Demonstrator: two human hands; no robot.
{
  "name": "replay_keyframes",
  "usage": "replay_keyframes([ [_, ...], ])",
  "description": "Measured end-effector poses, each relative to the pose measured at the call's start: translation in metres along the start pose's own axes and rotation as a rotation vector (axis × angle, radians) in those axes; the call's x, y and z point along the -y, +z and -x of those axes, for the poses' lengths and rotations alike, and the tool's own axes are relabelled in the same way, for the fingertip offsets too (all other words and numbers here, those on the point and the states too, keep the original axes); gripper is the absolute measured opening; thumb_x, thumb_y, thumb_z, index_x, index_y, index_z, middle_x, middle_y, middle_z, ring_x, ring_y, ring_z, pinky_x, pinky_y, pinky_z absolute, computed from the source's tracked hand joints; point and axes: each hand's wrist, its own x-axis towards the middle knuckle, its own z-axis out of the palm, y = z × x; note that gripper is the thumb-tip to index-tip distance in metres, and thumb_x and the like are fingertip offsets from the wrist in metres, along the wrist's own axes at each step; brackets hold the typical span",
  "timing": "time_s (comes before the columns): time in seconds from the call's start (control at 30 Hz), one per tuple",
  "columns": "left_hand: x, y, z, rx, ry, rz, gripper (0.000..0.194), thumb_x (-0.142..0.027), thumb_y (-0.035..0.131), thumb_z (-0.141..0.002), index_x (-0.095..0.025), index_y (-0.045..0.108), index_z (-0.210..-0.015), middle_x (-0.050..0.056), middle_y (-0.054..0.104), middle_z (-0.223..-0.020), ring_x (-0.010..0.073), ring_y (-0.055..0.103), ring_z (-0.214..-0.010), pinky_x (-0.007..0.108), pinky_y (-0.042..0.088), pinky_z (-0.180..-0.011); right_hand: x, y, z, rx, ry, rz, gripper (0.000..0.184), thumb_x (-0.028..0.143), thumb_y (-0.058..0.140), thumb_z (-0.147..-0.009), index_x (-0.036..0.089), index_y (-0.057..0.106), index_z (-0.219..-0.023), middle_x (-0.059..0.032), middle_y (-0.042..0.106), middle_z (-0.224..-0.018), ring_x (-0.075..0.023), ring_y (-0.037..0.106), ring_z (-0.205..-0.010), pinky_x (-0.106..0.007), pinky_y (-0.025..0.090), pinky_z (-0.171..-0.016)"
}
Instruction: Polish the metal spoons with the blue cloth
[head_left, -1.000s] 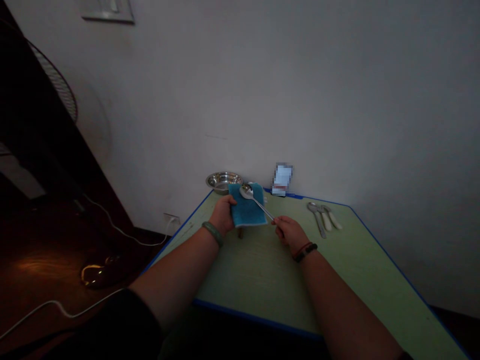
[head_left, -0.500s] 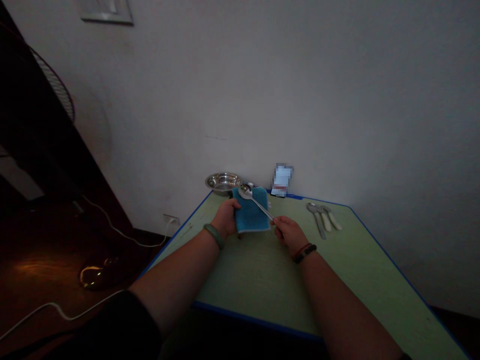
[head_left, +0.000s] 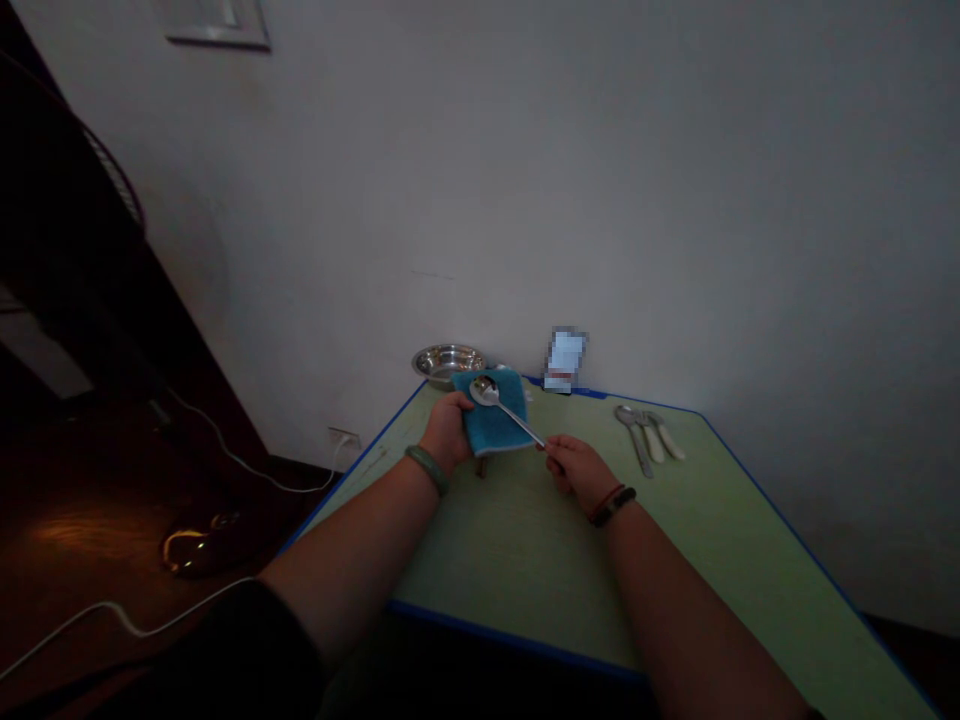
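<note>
The place seems to be a room in a home. A plain pale wall (head_left: pixel 450 180) carries a switch plate (head_left: pixel 223 20) and, lower, a socket (head_left: pixel 343 437) with a white cable (head_left: pixel 300 491). On the left there stands a fan (head_left: pixel 112 173) (partly lost in the dark), with a reddish floor (head_left: pixel 67 540). The small green table (head_left: pixel 525 560) bears a metal bowl (head_left: pixel 448 378) and cutlery (head_left: pixel 654 444).
</note>
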Motion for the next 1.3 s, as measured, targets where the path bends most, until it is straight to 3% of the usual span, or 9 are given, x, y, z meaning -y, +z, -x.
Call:
replay_keyframes([
  [0.4,-0.0009,0.0029,0.0017,0.019,-0.017,0.015,0.058,-0.014,0.044,-0.045,-0.007,0.058,-0.101,0.013,0.069,-0.083,0.0324,0.064,-0.082,0.051,0.047,-0.081,-0.0016,-0.0042,-0.0003,0.027,-0.052,0.166,0.029,0.041,0.049,-0.072,0.015,0.059,-0.081,0.0070,0.039,-0.048,-0.0051,0.033,-0.038,-0.020,0.024,-0.038],
  [0.93,-0.0006,0.0060,0.0072,0.072,-0.059,0.034,0.060,-0.011,0.042,-0.045,-0.007,0.058,-0.102,0.011,0.069,-0.083,0.0304,0.064,-0.081,0.049,0.048,-0.078,0.0028,-0.0010,0.0005,-0.077,-0.005,-0.009,0.023,0.038,0.049,-0.067,0.016,0.054,-0.070,0.0085,0.038,-0.040,-0.0042,0.029,-0.031,-0.021,0.017,-0.034],
  [1.1,-0.0021,0.0057,0.0057,0.025,-0.018,0.032,0.060,-0.012,0.042,-0.045,-0.007,0.057,-0.103,0.012,0.069,-0.079,0.0314,0.065,-0.078,0.051,0.049,-0.076,0.0035,-0.0007,0.0020,-0.054,0.026,-0.075,0.023,0.038,0.049,-0.067,0.015,0.053,-0.072,0.0086,0.038,-0.041,-0.0039,0.028,-0.031,-0.020,0.017,-0.034],
  [1.3,-0.0029,0.0028,0.0024,0.033,0.011,0.053,0.060,-0.014,0.043,-0.047,-0.007,0.056,-0.105,0.012,0.069,-0.080,0.0321,0.064,-0.080,0.052,0.048,-0.077,0.0004,-0.0022,0.0005,-0.007,-0.003,0.007,0.022,0.035,0.049,-0.069,0.015,0.055,-0.076,0.0080,0.040,-0.045,-0.0041,0.032,-0.034,-0.020,0.022,-0.035],
])
